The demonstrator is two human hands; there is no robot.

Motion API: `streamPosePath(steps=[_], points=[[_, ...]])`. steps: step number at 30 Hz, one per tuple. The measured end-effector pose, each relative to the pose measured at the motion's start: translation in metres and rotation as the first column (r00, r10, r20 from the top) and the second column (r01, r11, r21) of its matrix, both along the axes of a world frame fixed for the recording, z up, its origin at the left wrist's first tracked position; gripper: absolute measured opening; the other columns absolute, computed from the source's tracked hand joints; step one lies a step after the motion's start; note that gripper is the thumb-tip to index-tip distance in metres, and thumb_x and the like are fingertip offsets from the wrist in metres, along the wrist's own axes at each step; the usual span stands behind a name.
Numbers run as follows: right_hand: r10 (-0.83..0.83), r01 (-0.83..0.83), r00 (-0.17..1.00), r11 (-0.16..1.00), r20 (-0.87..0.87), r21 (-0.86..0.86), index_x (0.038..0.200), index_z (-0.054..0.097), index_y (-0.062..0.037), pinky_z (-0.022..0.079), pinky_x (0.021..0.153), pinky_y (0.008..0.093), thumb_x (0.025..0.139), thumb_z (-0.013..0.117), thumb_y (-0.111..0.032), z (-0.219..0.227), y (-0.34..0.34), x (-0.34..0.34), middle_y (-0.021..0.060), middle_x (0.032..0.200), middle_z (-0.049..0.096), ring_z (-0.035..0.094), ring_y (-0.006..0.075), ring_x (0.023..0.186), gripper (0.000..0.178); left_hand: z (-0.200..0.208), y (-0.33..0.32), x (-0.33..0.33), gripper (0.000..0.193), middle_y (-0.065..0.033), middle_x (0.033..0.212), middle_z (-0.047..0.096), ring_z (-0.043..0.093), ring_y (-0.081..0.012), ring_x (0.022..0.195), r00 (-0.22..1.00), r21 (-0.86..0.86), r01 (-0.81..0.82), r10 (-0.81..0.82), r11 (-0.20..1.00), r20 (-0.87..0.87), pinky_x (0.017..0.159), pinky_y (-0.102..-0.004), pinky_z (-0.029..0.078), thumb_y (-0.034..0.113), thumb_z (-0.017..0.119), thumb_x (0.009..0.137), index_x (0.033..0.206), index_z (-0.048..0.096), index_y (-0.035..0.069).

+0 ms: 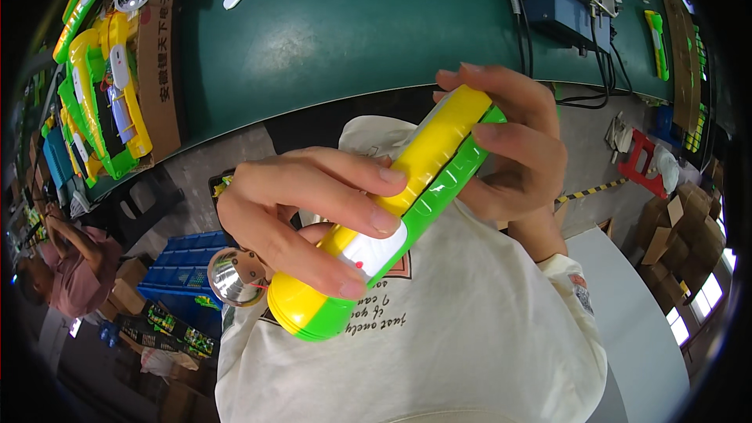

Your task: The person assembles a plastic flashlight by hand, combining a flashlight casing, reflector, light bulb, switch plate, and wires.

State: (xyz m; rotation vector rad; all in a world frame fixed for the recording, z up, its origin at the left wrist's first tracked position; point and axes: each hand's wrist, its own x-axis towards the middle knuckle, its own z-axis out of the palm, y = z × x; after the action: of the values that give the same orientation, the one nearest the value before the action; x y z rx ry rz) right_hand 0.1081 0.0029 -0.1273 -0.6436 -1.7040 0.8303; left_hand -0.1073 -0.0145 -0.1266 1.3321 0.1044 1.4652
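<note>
I watched the left hand point(294, 207) and right hand point(521, 141), fingers point(352, 207) wrapped around a yellow-green casing point(433, 197); on the desk point(337, 31), a cardboard box point(161, 55) held similar casings point(139, 121).

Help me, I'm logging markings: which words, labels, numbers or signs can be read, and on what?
I won't copy the wording.
Cardboard box, upper left: dark characters, readable.
Pale shirt: upside-down dark lettering, readable in part.
Sleeve patch: too small to read.
Held yellow-and-green housing: red dot on its white panel; no readable text.
</note>
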Motion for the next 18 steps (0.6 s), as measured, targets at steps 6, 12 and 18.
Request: streamPosePath(steps=[6,12,18], points=[[0.014,-0.014,0.999,1.000,-0.036,-0.016,0.108,0.055,-0.0023,0.057,0.087,0.0405,0.065,0.073,0.014,0.001,0.001,0.001,0.0272,0.124,0.050,0.061,0.0396,0.107,0.049,0.001,-0.002,0.003,0.031,-0.0237,0.106,0.064,0.061,-0.0385,0.106,0.998,0.048,-0.029,0.032,0.998,-0.056,0.093,-0.0424,0.051,-0.004,0.048,0.093,0.091,0.076,0.010],[-0.043,0.044,0.999,0.998,0.018,-0.038,0.092,0.061,-0.0034,0.056,0.087,0.0426,0.065,0.074,0.009,0.008,-0.001,-0.001,0.0252,0.123,0.051,0.061,0.0374,0.108,0.032,0.002,-0.001,0.005,0.032,-0.0227,0.106,0.064,0.061,-0.0380,0.106,0.998,0.035,-0.037,0.039,0.999,-0.056,0.094,-0.0418,0.050,-0.005,0.050,0.090,0.089,0.077,0.011],[-0.211,0.104,0.938,0.928,0.274,0.357,0.091,0.065,-0.0104,0.053,0.087,0.0483,0.068,0.078,-0.007,0.018,0.000,0.006,0.0115,0.108,0.060,0.061,0.0295,0.099,0.027,0.007,-0.001,0.006,0.026,-0.0207,0.102,0.066,0.063,-0.0358,0.103,0.993,0.060,-0.063,0.068,0.996,-0.094,0.092,-0.0438,0.052,-0.004,0.055,0.089,0.088,0.076,0.011]])
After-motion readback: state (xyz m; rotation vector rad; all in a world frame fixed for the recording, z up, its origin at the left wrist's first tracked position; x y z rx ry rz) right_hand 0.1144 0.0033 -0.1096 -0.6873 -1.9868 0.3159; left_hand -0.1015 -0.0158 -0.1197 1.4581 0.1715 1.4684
